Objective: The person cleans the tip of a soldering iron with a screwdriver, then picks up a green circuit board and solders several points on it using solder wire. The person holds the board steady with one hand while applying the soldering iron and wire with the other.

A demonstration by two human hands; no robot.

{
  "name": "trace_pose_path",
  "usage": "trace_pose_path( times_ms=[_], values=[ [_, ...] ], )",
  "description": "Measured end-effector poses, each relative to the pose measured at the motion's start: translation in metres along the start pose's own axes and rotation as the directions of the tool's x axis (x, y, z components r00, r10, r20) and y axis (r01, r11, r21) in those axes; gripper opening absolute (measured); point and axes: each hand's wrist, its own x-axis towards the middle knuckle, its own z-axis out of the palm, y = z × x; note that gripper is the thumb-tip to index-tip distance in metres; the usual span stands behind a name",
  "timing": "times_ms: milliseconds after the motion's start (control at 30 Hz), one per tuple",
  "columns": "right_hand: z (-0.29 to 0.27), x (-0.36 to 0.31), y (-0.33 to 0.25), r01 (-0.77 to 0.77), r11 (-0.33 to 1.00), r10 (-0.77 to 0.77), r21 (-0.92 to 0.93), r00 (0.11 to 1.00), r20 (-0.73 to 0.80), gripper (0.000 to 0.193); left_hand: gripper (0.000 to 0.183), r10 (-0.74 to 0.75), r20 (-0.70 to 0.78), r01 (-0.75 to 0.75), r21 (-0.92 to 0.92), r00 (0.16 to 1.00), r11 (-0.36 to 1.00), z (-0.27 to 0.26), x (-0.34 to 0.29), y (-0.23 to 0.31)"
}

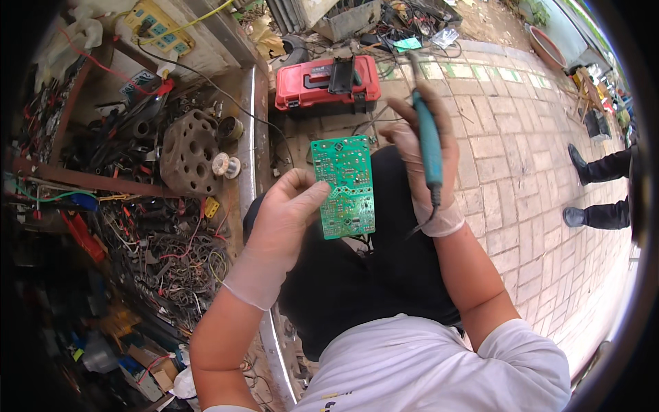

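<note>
My left hand [292, 206], in a thin translucent glove, pinches the left edge of a green circuit board [349, 172] between thumb and fingers. The board stands lengthwise over my lap, its face with solder points and small parts turned up toward me. Dark wires show at its lower end. In my right hand [429, 151], also gloved, is a soldering iron [428, 134] with a teal handle. Its metal shaft points up and away, off to the right of the board and apart from it. The iron's dark cord trails down past my wrist.
A red toolbox [326, 86] stands on the brick paving ahead. To the left are a tangle of wires and scrap [178, 257], a holed metal block [191, 152], a wire spool [226, 165] and a yellow power strip [159, 29]. Another person's legs [607, 168] are at the right.
</note>
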Motion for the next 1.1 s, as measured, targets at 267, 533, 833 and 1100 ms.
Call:
trace_pose_path(
  times_ms=[267,533,833,1100],
  values=[
    [-0.011,0.009,-0.001,-0.086,0.988,0.101,-0.126,0.987,0.124,0.069,0.01,-0.003,0.045,-0.003,0.125,0.999,0.992,0.017,0.018,0.015],
    [-0.013,0.027,0.002,-0.204,0.977,0.213,-0.065,0.961,0.176,0.071,0.012,-0.018,0.09,-0.013,0.334,0.996,0.943,0.011,0.021,0.027],
    [-0.006,0.032,0.006,-0.198,0.955,0.254,-0.22,0.932,0.261,0.068,0.015,-0.145,0.157,0.009,0.647,0.977,0.763,-0.006,0.03,0.048],
    [0.001,0.039,0.012,-0.098,0.934,0.217,-0.344,0.92,0.326,0.066,0.037,0.022,0.215,-0.089,0.309,0.976,0.947,-0.023,0.053,0.037]
  ],
)
